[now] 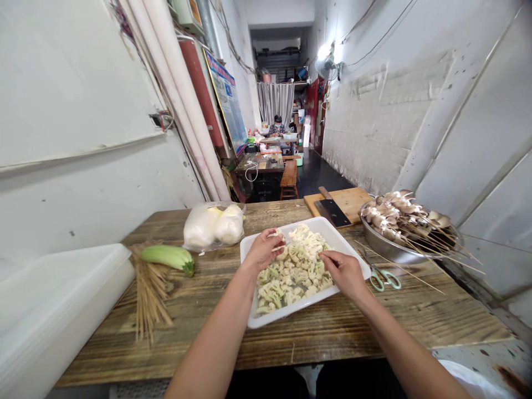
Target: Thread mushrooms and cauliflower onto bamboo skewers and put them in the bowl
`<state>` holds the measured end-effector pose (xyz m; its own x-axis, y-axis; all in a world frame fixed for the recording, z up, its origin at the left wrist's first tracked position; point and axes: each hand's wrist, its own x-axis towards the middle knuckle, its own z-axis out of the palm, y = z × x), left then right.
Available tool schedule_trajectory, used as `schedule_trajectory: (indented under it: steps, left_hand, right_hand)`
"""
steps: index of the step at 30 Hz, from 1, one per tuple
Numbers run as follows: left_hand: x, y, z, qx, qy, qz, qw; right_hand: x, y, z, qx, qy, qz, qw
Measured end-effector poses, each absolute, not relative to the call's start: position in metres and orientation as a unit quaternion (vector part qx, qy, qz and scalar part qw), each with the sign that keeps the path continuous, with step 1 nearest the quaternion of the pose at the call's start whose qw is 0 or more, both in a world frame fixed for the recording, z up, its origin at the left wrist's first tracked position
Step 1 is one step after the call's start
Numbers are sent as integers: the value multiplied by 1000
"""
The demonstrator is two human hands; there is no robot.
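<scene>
A white plastic tray (351, 252) holds many cut cauliflower florets (297, 266) on the wooden table. Over the tray's left side is my left hand (264, 249), its fingers curled around a small pale cauliflower floret (280, 235). My right hand (344, 272) hangs above the right side of the tray with thumb and forefinger pinched together. Whatever lies in that pinch is too small to make out. Just right of the tray are scissors (384, 277) with light green handles.
Skewered mushrooms (405, 213) fill a metal bowl (388, 250) at right. A cleaver (332, 211) rests on a cutting board (351, 200). Leftward are bagged cauliflower heads (214, 224), a green squash (166, 256), bamboo skewers (152, 299) and stacked white trays (62, 310). A person (277, 126) sits far back.
</scene>
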<state>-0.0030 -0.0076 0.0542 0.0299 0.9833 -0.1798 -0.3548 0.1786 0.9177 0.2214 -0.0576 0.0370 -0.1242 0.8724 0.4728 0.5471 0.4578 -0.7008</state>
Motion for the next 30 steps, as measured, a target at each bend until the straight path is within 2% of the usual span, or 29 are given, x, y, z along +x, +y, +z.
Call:
schedule_trajectory:
  steps: [13, 19, 24, 30]
  left_hand:
    - [-2, -10, 60, 321, 400, 567, 645]
    - [-6, -4, 51, 366, 474, 544, 588]
    - [-1, -6, 53, 328, 413, 538, 658]
    - [4, -6, 53, 292, 403, 557, 665]
  right_hand:
    - [222, -58, 39, -491, -740, 174, 425]
    - [222, -58, 37, -494, -736, 182, 425]
    - [222, -58, 38, -488, -744, 179, 420]
    - [222, -58, 38, -490, -743, 180, 419]
